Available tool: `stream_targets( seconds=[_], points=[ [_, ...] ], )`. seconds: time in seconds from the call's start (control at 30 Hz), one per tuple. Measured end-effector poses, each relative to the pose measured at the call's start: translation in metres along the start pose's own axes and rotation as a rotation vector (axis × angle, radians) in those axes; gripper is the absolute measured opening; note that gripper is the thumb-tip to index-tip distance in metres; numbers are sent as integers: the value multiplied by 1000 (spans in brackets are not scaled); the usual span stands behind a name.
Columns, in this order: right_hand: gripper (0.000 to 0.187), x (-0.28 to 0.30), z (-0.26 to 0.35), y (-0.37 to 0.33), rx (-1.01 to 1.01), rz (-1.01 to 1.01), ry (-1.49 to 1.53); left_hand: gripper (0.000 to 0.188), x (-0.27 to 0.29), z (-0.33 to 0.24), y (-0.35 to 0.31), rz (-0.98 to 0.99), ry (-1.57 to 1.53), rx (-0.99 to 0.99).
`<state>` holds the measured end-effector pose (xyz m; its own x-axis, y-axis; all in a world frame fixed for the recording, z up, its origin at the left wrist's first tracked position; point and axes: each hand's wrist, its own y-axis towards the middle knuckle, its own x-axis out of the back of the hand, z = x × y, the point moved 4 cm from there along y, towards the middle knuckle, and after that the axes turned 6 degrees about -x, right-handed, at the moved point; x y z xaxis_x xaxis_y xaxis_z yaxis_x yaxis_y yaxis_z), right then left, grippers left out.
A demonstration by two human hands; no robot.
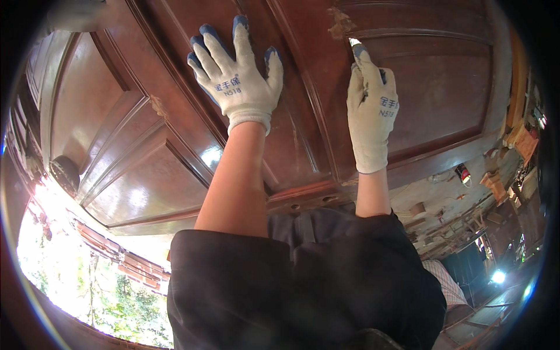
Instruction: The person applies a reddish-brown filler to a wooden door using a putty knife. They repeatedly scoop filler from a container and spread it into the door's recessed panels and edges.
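A reddish-brown panelled wooden door [303, 125] lies in front of me, with raised mouldings. My left hand [236, 76], in a white knit glove with blue-coated fingertips, rests flat on it, fingers spread and holding nothing. To the right, my right hand [372, 99] wears the same kind of glove, its palm side smudged dark. Its fingers are curled together, with the forefinger stretched forward. A small bright, pale tip [353, 42] shows at that fingertip; its kind I cannot make out. Just beyond it, a rough light-brown patch [341, 23] marks the door's frame.
Another light-brown patch [157, 106] sits on a moulding at left. A dark rounded object [64, 174] is by the panelling's left edge. Wood scraps [494, 185] and a small red item [464, 175] lie on the cluttered floor at right. A bright lamp [498, 276] shines lower right.
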<state>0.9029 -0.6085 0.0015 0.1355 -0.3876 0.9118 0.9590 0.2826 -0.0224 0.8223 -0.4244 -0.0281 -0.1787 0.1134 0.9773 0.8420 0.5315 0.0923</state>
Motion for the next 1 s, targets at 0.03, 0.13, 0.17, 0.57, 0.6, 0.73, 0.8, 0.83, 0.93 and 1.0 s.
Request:
stream_targets(
  seconds=[0.03, 0.13, 0.17, 0.57, 0.6, 0.73, 0.8, 0.83, 0.93, 1.0],
  points=[
    [25, 2, 1, 0, 3, -3, 6, 69, -1, 1, 0, -1, 5, 0],
    [25, 10, 7, 3, 30, -22, 16, 69, -1, 2, -1, -2, 10, 0],
    [25, 9, 8, 5, 52, -35, 14, 69, -1, 2, 0, -1, 6, -1],
    [28, 12, 9, 4, -55, 55, 8, 69, -1, 2, 0, 32, 16, 15],
    [28, 15, 10, 4, -68, 58, 8, 69, -1, 3, 1, 13, 16, 14],
    [26, 14, 11, 7, 33, -1, -10, 69, -1, 1, 1, 13, 13, 12],
    [26, 8, 5, 3, 4, 53, -76, 69, -1, 1, 0, 15, 5, 18],
    [26, 12, 7, 5, 7, 47, -50, 69, -1, 1, 0, 8, -5, 15],
    [25, 21, 12, 11, 25, 34, 1, 69, -2, 2, 1, -8, -21, 7],
    [24, 13, 10, 10, 47, 31, -5, 69, -3, 2, 1, -11, -18, 3]
  ],
)
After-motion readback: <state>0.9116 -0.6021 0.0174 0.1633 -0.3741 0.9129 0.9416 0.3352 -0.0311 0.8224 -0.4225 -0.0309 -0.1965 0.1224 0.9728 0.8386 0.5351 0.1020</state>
